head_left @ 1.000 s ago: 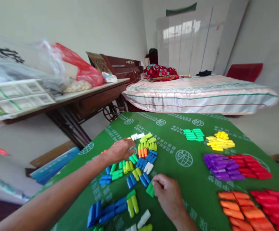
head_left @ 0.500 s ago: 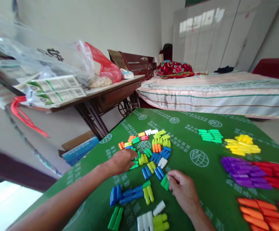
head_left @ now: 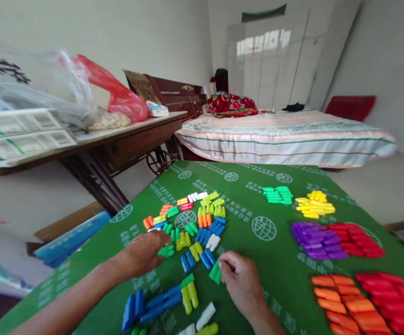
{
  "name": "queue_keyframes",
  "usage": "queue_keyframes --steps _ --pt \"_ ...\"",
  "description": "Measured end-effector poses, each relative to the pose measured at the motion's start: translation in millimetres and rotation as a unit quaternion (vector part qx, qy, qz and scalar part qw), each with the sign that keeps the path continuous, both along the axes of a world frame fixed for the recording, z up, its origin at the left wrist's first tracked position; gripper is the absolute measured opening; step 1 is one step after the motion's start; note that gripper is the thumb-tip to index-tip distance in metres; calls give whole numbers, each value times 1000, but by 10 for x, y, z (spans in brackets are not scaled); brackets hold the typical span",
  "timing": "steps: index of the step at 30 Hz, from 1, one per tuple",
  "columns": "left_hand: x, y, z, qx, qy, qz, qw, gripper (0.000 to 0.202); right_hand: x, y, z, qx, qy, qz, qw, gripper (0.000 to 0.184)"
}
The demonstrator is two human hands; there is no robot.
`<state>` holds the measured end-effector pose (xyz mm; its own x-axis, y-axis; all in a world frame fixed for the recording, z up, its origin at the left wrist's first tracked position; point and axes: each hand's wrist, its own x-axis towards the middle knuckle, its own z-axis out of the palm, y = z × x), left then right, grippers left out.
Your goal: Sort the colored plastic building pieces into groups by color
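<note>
My left hand point(head_left: 142, 253) lies knuckles-up on the green table cover point(head_left: 278, 274), its fingers curled over pieces at the left edge of a mixed pile of coloured plastic pieces point(head_left: 195, 223); what it grips is hidden. My right hand point(head_left: 241, 281) is closed in a pinch on a green piece point(head_left: 216, 272) at the pile's near edge. Blue pieces point(head_left: 153, 304) and a yellow-green pair point(head_left: 190, 296) lie just in front of both hands.
Sorted heaps lie to the right: green point(head_left: 277, 194), yellow point(head_left: 314, 204), purple point(head_left: 315, 239), red point(head_left: 360, 242), orange point(head_left: 343, 302). A wooden table point(head_left: 118, 144) with bags and boxes stands to the left, a bed point(head_left: 285, 137) behind.
My left hand drew back from the pile's far left toward me and now rests at its near left edge. My right hand stays pinched on the green piece.
</note>
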<state>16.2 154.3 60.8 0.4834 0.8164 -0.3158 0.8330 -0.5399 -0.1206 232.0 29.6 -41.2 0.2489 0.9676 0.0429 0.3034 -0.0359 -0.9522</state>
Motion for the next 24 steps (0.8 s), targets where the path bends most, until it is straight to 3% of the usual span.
queue_keyframes --steps 4,8,12,17,21,24 --pt "270 145 323 -7 -9 -39 999 32 -14 17 19 -7 -2 -8 1000 22" --pt "890 366 471 38 -62 -101 992 25 -31 34 8 -6 -1 -11 1000 22" --pt "1675 609 381 70 -99 -152 981 21 -49 59 -6 -5 -11 -17 1000 21" --pt "2589 838 156 60 -137 -153 977 24 -70 80 -39 -9 -29 -29 999 23" --pt "3128 947 -18 54 -147 -157 975 25 -88 85 -68 -3 -64 -40 997 22" --pt "3400 997 -118 50 -148 -158 975 27 -99 88 -84 6 -91 -53 994 22"
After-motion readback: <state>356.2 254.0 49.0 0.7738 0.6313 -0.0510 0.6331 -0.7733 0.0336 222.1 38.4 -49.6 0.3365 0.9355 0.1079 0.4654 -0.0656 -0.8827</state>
